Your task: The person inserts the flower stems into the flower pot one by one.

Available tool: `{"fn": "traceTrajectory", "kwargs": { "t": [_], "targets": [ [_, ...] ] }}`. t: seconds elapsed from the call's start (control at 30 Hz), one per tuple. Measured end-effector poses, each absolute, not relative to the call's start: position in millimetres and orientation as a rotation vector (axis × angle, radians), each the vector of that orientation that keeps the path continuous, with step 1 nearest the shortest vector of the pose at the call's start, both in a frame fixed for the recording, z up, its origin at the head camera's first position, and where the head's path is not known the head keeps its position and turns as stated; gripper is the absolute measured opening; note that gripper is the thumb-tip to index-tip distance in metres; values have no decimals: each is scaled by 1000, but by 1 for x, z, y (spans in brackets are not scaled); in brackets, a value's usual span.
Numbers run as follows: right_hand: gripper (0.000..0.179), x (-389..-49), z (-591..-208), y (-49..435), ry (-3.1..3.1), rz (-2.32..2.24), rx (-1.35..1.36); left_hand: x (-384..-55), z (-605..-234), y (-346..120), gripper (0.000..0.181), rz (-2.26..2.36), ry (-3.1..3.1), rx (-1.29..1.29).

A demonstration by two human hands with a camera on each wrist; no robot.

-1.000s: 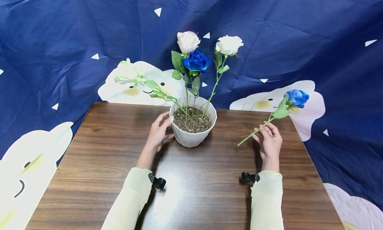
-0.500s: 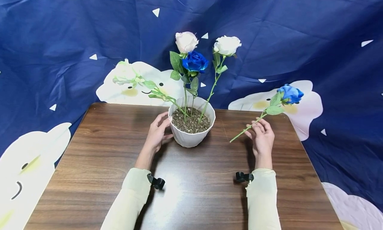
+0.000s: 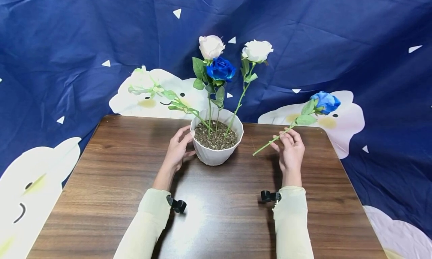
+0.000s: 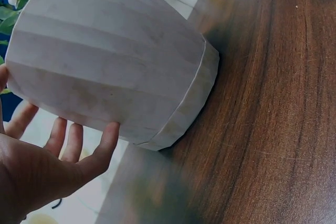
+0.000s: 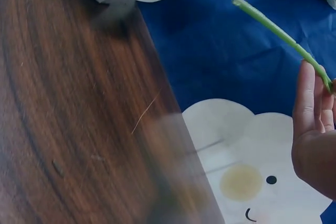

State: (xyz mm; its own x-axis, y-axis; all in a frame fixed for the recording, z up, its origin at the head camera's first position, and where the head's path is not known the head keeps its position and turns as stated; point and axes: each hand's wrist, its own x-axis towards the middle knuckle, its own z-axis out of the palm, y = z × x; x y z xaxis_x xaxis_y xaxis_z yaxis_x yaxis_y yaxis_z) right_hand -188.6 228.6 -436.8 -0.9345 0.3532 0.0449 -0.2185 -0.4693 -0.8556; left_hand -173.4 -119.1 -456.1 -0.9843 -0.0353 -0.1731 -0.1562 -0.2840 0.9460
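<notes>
A white faceted flowerpot (image 3: 216, 156) filled with soil stands near the table's back edge. My left hand (image 3: 177, 146) holds its left side, thumb by the rim; in the left wrist view the fingertips (image 4: 111, 129) touch the wall. Right of the pot, my right hand (image 3: 292, 146) pinches the green stem of a blue rose (image 3: 325, 102). That rose is tilted, bloom up to the right, with the cut stem end (image 5: 240, 2) pointing toward the pot, in the air. In the soil stand a blue rose (image 3: 221, 69), a pale pink rose (image 3: 211, 47) and a white rose (image 3: 257, 51).
Another pale rose (image 3: 141, 79) leans far left out of the pot. The brown wooden table (image 3: 216, 221) ends at a back edge just behind the pot. A blue cloth (image 3: 81, 34) with white cloud shapes hangs behind it.
My right hand has moved left and slightly away from me, bringing the blue rose's stem end closer to the pot. The left hand and the pot stay in place.
</notes>
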Motion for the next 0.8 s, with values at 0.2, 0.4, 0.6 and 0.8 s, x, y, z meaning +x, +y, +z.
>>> {"fn": "traceTrajectory", "kwargs": {
  "t": [0.2, 0.4, 0.6, 0.8],
  "targets": [
    [20, -190, -431, 223, -1347, 2457, -164, -173, -455, -119, 44, 2445, 1831, -249],
    [20, -193, -424, 217, -1311, 2481, -129, -173, -454, -118, 44, 2447, 1830, -255],
    [17, -195, -417, 210, -1296, 2475, -87, -173, -454, -118, 44, 2450, 1828, -250],
    [15, -196, -412, 203, -1268, 2498, -78, -173, -454, -119, 45, 2450, 1821, -247]
  ]
}}
